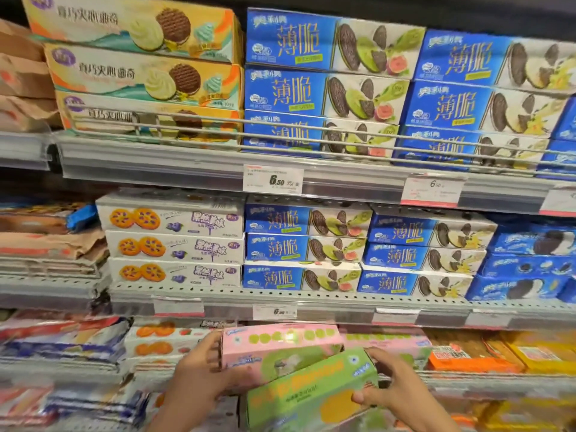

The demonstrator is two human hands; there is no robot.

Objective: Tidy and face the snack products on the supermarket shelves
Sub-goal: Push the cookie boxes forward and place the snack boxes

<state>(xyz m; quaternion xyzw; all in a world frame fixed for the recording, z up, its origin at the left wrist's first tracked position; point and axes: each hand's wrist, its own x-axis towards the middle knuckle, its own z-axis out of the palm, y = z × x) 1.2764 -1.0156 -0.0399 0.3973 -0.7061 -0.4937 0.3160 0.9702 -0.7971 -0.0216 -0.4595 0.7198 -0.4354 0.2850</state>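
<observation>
- My left hand [196, 369] is wrapped around the left end of a pink box [280, 347] at the lowest shelf in view, fingers curled against its side and thumb under its front.
- My right hand [389, 385] grips the right end of a green box [311, 391], thumb and fingers closed on its upper corner; the box is tilted, its right end higher.
- The green box lies in front of and below the pink one, overlapping its lower edge.
- Just right of the pink box I see another pink box [389, 341], then orange packs [461, 360].
- On the shelves above, blue cookie boxes [305, 247] stand in neat stacks of three, faces forward, beside white boxes [174, 247] to their left.
- Price tags [272, 179] hang on the shelf rail [156, 165].
</observation>
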